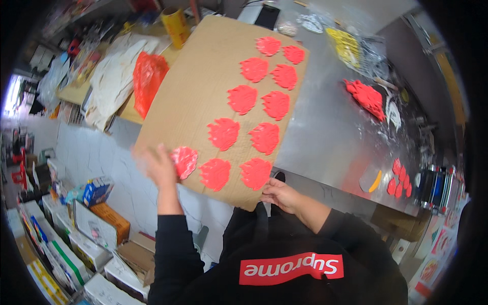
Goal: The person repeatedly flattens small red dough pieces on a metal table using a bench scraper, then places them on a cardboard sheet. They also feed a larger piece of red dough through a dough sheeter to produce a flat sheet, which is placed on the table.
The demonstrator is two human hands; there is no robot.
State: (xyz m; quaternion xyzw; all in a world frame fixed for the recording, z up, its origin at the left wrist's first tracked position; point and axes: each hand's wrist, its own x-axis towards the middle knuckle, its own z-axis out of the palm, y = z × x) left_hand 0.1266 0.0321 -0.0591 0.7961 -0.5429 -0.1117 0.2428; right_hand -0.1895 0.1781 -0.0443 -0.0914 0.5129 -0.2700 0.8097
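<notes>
Black sleeves (170,254) lie nearest, leading to both hands at the cardboard (193,76). The right hand (282,195) has its grip pinched on the near right corner; the left hand (159,166) is blurred at the near left edge, and I cannot tell how far its grip is closed. From here the cardboard overlaps the table (325,142). Keeping it level and supported on both sides should stop the red pieces (242,99) sliding. Eleven lie on it, flat, glossy, with ragged tips, ten roughly in two columns, one beside the left hand.
</notes>
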